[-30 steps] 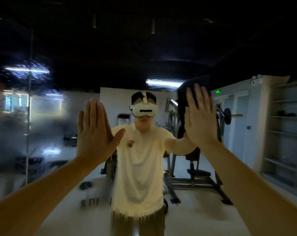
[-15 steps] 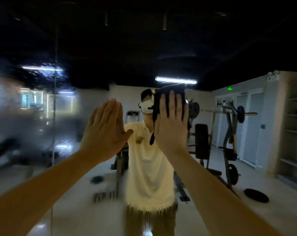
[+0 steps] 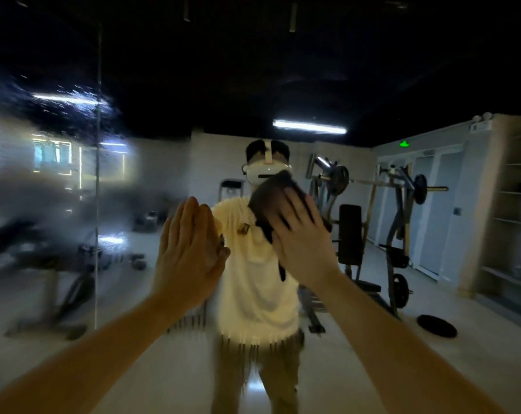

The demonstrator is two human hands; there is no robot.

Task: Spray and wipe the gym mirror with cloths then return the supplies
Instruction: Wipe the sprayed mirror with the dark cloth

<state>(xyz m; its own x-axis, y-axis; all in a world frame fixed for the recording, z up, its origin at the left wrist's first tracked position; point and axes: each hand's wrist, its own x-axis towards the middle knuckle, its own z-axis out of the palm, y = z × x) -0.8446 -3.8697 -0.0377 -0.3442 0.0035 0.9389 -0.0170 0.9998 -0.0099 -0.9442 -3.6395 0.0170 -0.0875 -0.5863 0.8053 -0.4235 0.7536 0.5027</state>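
Observation:
The gym mirror (image 3: pixel 59 189) fills the view, and its left part is smeared and wet with droplets. My right hand (image 3: pixel 304 246) presses a dark cloth (image 3: pixel 271 192) flat against the glass at chest height, fingers spread straight and tilted to the left. My left hand (image 3: pixel 187 252) lies flat on the glass just left of it, fingers together and pointing up. Whether a cloth lies under the left palm cannot be told. No spray bottle is in view.
A vertical seam (image 3: pixel 97 174) divides the mirror panels on the left. The glass reflects me, a weight machine (image 3: pixel 399 234), a weight plate on the floor (image 3: pixel 437 325), shelves (image 3: pixel 519 222) at the right and benches at the left.
My right hand has swept the dark cloth leftward and then down across the glass, from head height to chest height. The left hand has stayed flat on the glass in about the same place.

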